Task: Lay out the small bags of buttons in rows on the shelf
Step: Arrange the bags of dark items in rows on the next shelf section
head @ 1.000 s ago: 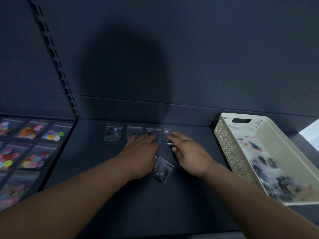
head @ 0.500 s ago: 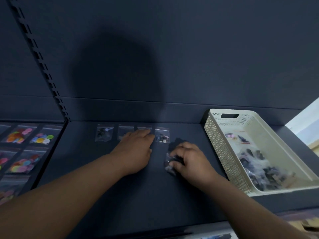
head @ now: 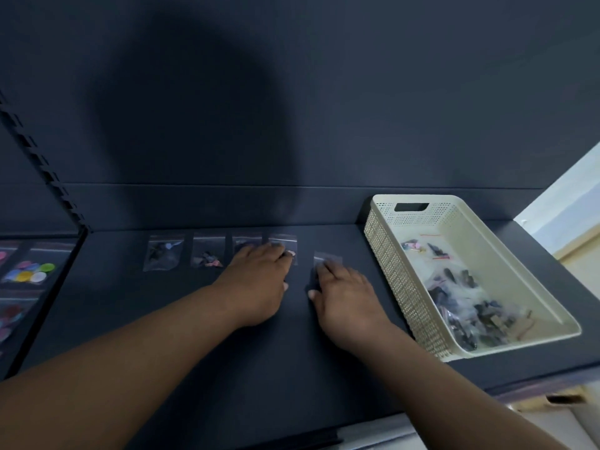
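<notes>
Small clear bags of dark buttons lie in a row at the back of the dark shelf (head: 227,352): a first bag (head: 163,256), a second bag (head: 207,254), a third bag (head: 244,241) and a fourth bag (head: 285,243). My left hand (head: 258,284) lies flat with its fingers over the third and fourth bags. My right hand (head: 344,293) presses a fifth bag (head: 326,256) flat onto the shelf, just right of the row; most of that bag is hidden under my fingers.
A cream perforated basket (head: 399,280) with several more button bags stands on the shelf at the right. The neighbouring shelf at the left holds bags of colourful buttons (head: 31,272). A slotted upright (head: 48,170) divides the two shelves.
My right hand has carried the loose bag from the middle of the shelf up and to the right, to the end of the row. My left hand stayed on the row.
</notes>
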### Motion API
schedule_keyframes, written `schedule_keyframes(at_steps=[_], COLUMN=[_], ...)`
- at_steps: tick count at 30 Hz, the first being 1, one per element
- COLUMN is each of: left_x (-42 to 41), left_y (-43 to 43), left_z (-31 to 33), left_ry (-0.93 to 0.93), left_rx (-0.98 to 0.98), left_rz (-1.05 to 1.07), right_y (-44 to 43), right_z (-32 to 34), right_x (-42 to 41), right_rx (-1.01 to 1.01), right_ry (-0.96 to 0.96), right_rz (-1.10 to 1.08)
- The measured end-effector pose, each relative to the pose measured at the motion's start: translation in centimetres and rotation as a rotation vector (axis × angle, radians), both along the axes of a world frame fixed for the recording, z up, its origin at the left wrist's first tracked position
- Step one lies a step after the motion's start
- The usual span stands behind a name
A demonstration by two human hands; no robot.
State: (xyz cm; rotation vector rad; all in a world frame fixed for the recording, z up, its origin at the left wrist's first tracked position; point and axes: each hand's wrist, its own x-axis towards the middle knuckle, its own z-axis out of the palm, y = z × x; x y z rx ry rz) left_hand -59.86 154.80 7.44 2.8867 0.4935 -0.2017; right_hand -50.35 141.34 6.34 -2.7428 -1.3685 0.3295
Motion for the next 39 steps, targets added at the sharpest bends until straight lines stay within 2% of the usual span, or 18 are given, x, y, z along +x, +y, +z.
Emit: schedule_keyframes(at_steps=[4,11,16,29,39], left_x=[0.4,0.2,0.3,0.0,-5.2], left_y=[0.0,0.1,0.2,0.5,2.9], left_z=[0.1,-1.0,-1.3,-0.8,0.7], left_ry=[0.001,-0.056,-0.065,-0.090,-0.055], left_rx=[-0.002,-0.026,-0.028,-0.035,0.083], left_rz=[0.008,0.003,0.011,0.042,0.294], right_y=[1.0,0.5,1.8,2.6,6.0], right_z=[-0.2,-1.6,-2.2,-0.8,-0.1], right_x=[2.2,0.0,1.2,1.8,-2.7], right_rx=[-0.008,0.046,0.054,0.041,0.144], right_ry=[0.030,-0.014,-0.043,-0.005,0.002], right_rz=[0.066,-0.015,0.034,0.083,0.360])
